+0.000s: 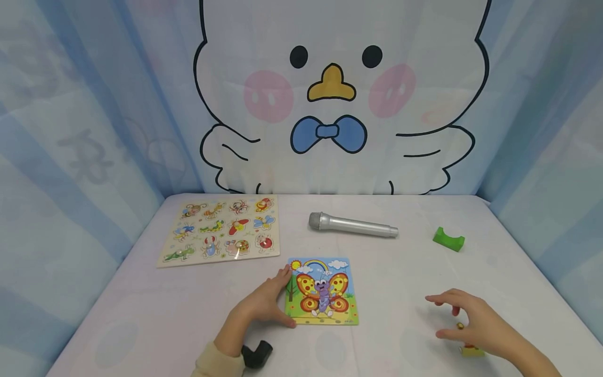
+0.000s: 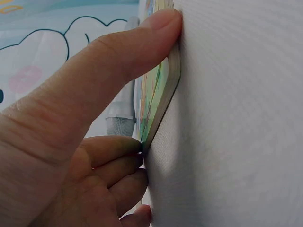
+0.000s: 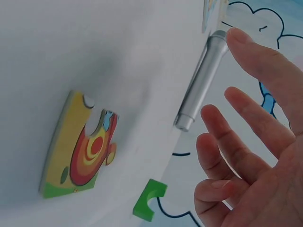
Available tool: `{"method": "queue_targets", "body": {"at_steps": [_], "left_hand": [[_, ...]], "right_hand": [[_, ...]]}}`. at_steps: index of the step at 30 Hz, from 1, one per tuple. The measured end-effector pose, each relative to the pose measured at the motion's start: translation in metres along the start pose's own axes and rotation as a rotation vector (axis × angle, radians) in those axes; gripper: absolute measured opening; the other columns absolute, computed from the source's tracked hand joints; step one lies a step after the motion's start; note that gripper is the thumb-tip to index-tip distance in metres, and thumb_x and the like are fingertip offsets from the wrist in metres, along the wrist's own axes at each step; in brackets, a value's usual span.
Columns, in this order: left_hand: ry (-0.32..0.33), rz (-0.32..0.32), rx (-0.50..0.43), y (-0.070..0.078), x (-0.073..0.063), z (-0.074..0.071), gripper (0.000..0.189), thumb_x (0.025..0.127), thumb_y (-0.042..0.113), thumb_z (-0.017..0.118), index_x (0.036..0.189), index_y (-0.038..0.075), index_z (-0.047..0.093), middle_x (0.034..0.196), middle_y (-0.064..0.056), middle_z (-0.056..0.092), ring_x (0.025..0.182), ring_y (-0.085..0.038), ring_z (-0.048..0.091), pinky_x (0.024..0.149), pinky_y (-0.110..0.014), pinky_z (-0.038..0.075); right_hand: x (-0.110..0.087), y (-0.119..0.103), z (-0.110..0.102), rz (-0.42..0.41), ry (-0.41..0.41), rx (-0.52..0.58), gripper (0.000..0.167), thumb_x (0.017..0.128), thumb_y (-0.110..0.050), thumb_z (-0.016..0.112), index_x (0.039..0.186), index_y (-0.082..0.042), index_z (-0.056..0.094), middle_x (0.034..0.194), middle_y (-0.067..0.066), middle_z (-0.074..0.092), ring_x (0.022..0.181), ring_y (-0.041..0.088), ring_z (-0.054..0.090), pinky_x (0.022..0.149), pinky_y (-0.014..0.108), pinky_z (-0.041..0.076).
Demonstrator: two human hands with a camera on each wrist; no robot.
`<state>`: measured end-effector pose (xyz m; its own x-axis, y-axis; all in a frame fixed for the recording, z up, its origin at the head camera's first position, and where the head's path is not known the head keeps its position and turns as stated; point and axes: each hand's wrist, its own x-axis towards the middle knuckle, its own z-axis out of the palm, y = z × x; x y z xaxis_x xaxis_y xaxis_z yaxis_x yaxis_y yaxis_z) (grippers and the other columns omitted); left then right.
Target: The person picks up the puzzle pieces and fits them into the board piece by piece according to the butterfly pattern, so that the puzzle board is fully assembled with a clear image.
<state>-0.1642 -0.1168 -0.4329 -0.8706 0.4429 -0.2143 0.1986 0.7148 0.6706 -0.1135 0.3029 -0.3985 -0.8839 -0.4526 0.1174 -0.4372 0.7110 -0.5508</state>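
Observation:
A square butterfly puzzle [image 1: 322,290] lies flat on the table. My left hand [image 1: 264,303] is at its left side, the thumb touching near the lower left corner and the fingers by the upper left edge. In the left wrist view the thumb [image 2: 137,47] rests on the puzzle's edge [image 2: 161,99]. My right hand [image 1: 480,322] hovers with spread, slightly bent fingers above a loose puzzle piece [image 1: 472,351], holding nothing. That piece [image 3: 85,153], yellow with a red-orange swirl, lies apart from the fingers in the right wrist view.
An insect puzzle board [image 1: 221,230] lies at the back left. A silver toy microphone [image 1: 353,225] is behind the butterfly puzzle. A green block [image 1: 449,240] with a curved notch sits at the back right. Beside the left wrist lies a black bent piece [image 1: 257,355].

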Motion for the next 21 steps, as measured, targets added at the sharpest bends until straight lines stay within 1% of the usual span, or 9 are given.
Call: {"method": "queue_targets", "body": {"at_steps": [4, 10, 13, 15, 17, 18, 19, 21], "left_hand": [[0.001, 0.01, -0.003, 0.0, 0.002, 0.0, 0.108, 0.059, 0.031, 0.086, 0.142, -0.002, 0.025, 0.151, -0.014, 0.014, 0.137, -0.032, 0.015, 0.11, -0.05, 0.016], [0.006, 0.011, -0.003, 0.002, 0.004, 0.0, 0.108, 0.059, 0.03, 0.086, 0.142, -0.002, 0.025, 0.151, -0.014, 0.015, 0.136, -0.032, 0.016, 0.109, -0.051, 0.017], [0.004, 0.009, -0.008, 0.004, 0.004, 0.0, 0.107, 0.059, 0.03, 0.086, 0.142, -0.002, 0.026, 0.151, -0.014, 0.015, 0.136, -0.032, 0.016, 0.109, -0.051, 0.016], [0.001, 0.007, -0.011, 0.004, 0.003, -0.001, 0.107, 0.059, 0.03, 0.086, 0.142, -0.002, 0.026, 0.151, -0.015, 0.015, 0.136, -0.033, 0.016, 0.109, -0.051, 0.016], [-0.002, 0.002, -0.015, 0.004, 0.002, -0.001, 0.108, 0.058, 0.029, 0.086, 0.142, -0.003, 0.025, 0.15, -0.016, 0.015, 0.136, -0.033, 0.016, 0.109, -0.051, 0.016], [-0.002, 0.0, -0.017, 0.003, 0.001, -0.001, 0.108, 0.058, 0.029, 0.086, 0.142, -0.003, 0.025, 0.15, -0.016, 0.015, 0.136, -0.033, 0.016, 0.109, -0.051, 0.016], [-0.002, -0.002, -0.019, 0.003, 0.001, -0.001, 0.108, 0.058, 0.029, 0.086, 0.142, -0.003, 0.025, 0.15, -0.016, 0.015, 0.136, -0.033, 0.016, 0.109, -0.051, 0.016], [-0.001, -0.005, -0.023, 0.003, 0.0, -0.001, 0.108, 0.058, 0.029, 0.086, 0.142, -0.003, 0.025, 0.15, -0.016, 0.015, 0.136, -0.033, 0.016, 0.109, -0.051, 0.016]], "right_hand": [[-0.009, 0.009, -0.005, 0.033, -0.026, -0.017, 0.054, 0.068, -0.033, 0.078, 0.112, -0.007, 0.062, 0.097, 0.001, 0.058, 0.071, 0.006, 0.041, 0.05, 0.021, 0.036], [-0.022, 0.02, -0.011, 0.14, -0.094, -0.058, 0.056, 0.067, -0.034, 0.079, 0.112, -0.005, 0.062, 0.099, 0.001, 0.058, 0.071, 0.004, 0.038, 0.053, 0.02, 0.037], [-0.028, 0.027, -0.013, 0.152, -0.106, -0.092, 0.057, 0.065, -0.033, 0.08, 0.111, -0.004, 0.062, 0.098, 0.001, 0.059, 0.07, 0.002, 0.038, 0.054, 0.019, 0.038], [-0.032, 0.031, -0.014, 0.163, -0.137, -0.104, 0.059, 0.064, -0.032, 0.081, 0.111, -0.002, 0.061, 0.099, 0.003, 0.058, 0.07, 0.001, 0.037, 0.054, 0.02, 0.038], [-0.033, 0.034, -0.014, 0.226, -0.179, -0.098, 0.063, 0.063, -0.033, 0.082, 0.113, -0.002, 0.061, 0.101, 0.005, 0.058, 0.073, 0.003, 0.039, 0.057, 0.02, 0.041], [-0.033, 0.035, -0.014, 0.274, -0.205, -0.086, 0.065, 0.062, -0.032, 0.082, 0.114, -0.001, 0.06, 0.103, 0.006, 0.058, 0.075, 0.005, 0.041, 0.06, 0.022, 0.044], [-0.034, 0.036, -0.013, 0.322, -0.228, -0.072, 0.066, 0.061, -0.03, 0.083, 0.115, -0.001, 0.06, 0.104, 0.008, 0.057, 0.078, 0.008, 0.044, 0.063, 0.025, 0.047], [-0.033, 0.036, -0.012, 0.443, -0.261, -0.054, 0.069, 0.059, -0.027, 0.084, 0.118, -0.003, 0.058, 0.108, 0.01, 0.056, 0.084, 0.016, 0.048, 0.071, 0.036, 0.052]]}}
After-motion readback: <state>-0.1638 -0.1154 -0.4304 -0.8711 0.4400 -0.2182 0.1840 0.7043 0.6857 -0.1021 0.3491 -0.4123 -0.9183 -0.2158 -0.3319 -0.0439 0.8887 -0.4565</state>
